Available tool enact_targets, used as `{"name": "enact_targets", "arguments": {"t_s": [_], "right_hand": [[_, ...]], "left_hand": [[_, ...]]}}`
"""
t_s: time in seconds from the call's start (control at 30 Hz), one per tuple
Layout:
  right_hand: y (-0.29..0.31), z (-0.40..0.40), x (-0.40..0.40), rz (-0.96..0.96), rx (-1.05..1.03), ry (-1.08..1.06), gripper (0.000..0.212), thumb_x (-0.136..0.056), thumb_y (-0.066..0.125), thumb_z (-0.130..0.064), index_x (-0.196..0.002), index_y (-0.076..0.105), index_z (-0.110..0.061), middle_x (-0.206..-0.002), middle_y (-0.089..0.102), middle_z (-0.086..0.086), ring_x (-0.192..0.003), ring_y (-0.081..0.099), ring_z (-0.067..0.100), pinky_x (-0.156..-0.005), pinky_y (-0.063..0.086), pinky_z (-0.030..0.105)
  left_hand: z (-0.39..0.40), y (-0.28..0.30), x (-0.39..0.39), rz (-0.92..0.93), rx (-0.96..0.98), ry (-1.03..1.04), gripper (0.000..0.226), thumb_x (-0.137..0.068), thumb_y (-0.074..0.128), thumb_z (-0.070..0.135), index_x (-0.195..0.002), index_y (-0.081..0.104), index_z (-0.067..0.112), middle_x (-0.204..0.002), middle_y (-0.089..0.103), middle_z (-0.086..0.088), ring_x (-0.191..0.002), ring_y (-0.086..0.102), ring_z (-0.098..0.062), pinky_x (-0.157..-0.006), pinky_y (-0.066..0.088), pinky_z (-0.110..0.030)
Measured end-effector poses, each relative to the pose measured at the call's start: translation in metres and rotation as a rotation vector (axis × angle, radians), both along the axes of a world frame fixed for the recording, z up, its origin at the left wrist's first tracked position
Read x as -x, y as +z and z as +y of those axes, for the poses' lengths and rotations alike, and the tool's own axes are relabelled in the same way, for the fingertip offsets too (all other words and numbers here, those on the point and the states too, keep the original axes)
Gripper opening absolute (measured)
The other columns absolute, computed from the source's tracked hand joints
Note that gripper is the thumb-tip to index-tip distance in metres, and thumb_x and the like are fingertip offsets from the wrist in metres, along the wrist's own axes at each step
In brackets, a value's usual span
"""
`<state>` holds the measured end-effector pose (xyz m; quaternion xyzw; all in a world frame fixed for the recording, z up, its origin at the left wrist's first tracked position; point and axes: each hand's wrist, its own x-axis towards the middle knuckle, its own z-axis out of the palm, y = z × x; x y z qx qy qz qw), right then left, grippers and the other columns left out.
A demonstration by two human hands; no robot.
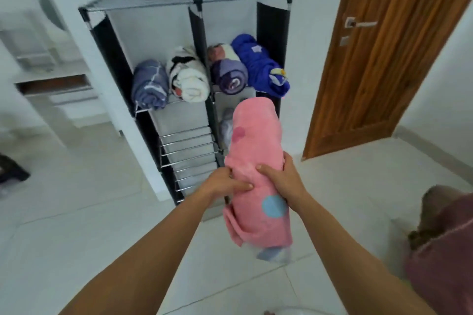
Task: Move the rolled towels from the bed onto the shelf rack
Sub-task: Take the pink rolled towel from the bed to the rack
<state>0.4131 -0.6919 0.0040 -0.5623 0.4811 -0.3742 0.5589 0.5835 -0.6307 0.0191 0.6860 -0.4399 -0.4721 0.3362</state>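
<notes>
A rolled pink towel (253,135) with pink and blue dots is held out lengthwise toward the shelf rack (186,0). My left hand (227,181) grips its left side and my right hand (281,179) wraps round its right side. On the rack's upper shelf lie several rolls: a grey-blue one (149,84), a white and black one (188,75), a purple one (229,74) and a bright blue one (261,64). A pale roll (226,128) shows on the lower right shelf, partly hidden by the pink towel.
The black and metal rack stands against a white wall on a tiled floor (76,199). A wooden door (384,59) is shut to the right. A person in a mauve top (445,250) is at the lower right edge. The bed is out of view.
</notes>
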Motion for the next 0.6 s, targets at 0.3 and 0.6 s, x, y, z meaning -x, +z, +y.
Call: {"name": "enact_targets", "arguments": {"t_s": [0.3, 0.6], "right_hand": [[-0.049, -0.085, -0.119, 0.153, -0.047, 0.311, 0.073, -0.077, 0.079, -0.022, -0.138, 0.04, -0.014, -0.125, 0.058, 0.003, -0.104, 0.058, 0.019, -0.083, 0.047, 0.031], [-0.075, -0.161, -0.222, 0.407, -0.06, 0.52, 0.09, -0.083, 0.073, -0.025, -0.154, 0.02, -0.011, -0.151, 0.041, 0.009, -0.129, 0.049, 0.026, -0.097, 0.041, 0.026]], "left_hand": [[-0.052, -0.042, -0.088, -0.193, -0.167, 0.208, 0.075, -0.049, 0.073, 0.04, -0.117, 0.061, 0.01, -0.113, 0.068, -0.014, -0.102, 0.066, -0.033, -0.086, 0.057, -0.047], [-0.114, -0.081, -0.183, 0.098, -0.307, 0.382, 0.056, -0.072, 0.061, 0.006, -0.125, 0.053, 0.022, -0.1, 0.061, -0.002, -0.087, 0.057, -0.02, -0.071, 0.048, -0.031]]}}
